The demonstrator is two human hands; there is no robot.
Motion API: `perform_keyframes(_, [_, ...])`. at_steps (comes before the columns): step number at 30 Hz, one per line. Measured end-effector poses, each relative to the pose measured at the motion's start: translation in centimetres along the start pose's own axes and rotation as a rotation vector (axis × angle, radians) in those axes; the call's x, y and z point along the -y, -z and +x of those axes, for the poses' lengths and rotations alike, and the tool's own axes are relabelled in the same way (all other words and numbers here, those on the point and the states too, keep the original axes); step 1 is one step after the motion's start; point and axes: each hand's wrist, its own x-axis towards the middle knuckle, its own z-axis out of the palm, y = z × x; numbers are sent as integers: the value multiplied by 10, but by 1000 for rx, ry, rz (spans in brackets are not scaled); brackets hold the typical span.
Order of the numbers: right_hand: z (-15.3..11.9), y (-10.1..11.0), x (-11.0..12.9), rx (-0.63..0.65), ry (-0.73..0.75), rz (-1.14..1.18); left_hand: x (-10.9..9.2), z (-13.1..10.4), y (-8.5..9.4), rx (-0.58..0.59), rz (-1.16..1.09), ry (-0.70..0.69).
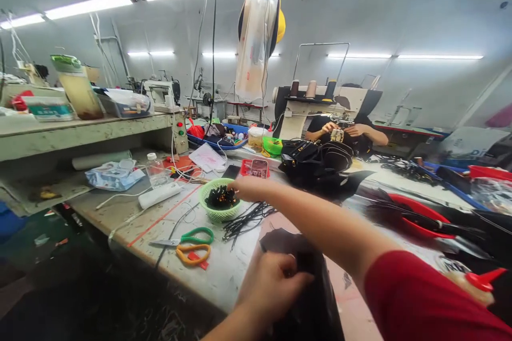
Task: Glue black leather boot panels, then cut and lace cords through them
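Observation:
My right hand (246,187) reaches across to the rim of a light green mesh basket (219,215); its fingertips are hidden at the small black pieces (220,198) inside. My left hand (276,283) is over a dark sheet (310,303) at the near edge, thumb and forefinger curled toward each other; whether anything is between them is too small to tell. Thin black strips (248,221) lie just right of the basket. Scissors with one green and one orange handle (194,245) rest on the table to its left.
A clear bottle (156,170) and white power strip (160,195) are at the left. Behind are a red tray with a phone (260,168) and black bags (316,157). A red-capped bottle (478,285) stands at the right. Another person's hands (356,130) work at a sewing machine.

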Motion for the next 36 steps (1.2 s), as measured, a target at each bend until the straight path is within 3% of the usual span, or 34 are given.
perform_keyframes(4, [65, -44, 4, 49, 5, 1, 27, 0, 14, 34, -35, -34])
perform_keyframes(9, [100, -82, 8, 74, -37, 42, 64, 7, 27, 67, -41, -186])
perform_keyframes(12, [107, -84, 1, 4, -97, 91, 72, 7, 26, -55, -24, -209])
perform_keyframes(16, [98, -57, -24, -138, -146, 210, 58, 1, 19, -152, 18, -253])
perform_keyframes(20, [48, -23, -66, -244, -194, 361, 34, -3, 18, -107, 69, -212])
perform_keyframes(23, [-27, -17, -106, -254, -311, 455, 22, -5, 20, -122, 70, -183])
perform_keyframes(26, [-121, -36, -138, -211, -507, 504, 16, -4, 20, -108, 105, -181])
perform_keyframes(30, [-223, -75, -149, -67, -754, 488, 6, 1, 11, -32, 156, -214])
perform_keyframes(33, [-253, -87, -144, 55, -825, 393, -6, -1, -5, -19, 222, -252])
perform_keyframes(36, [-239, -73, -136, 64, -784, 224, -16, -3, -24, 34, 295, -285])
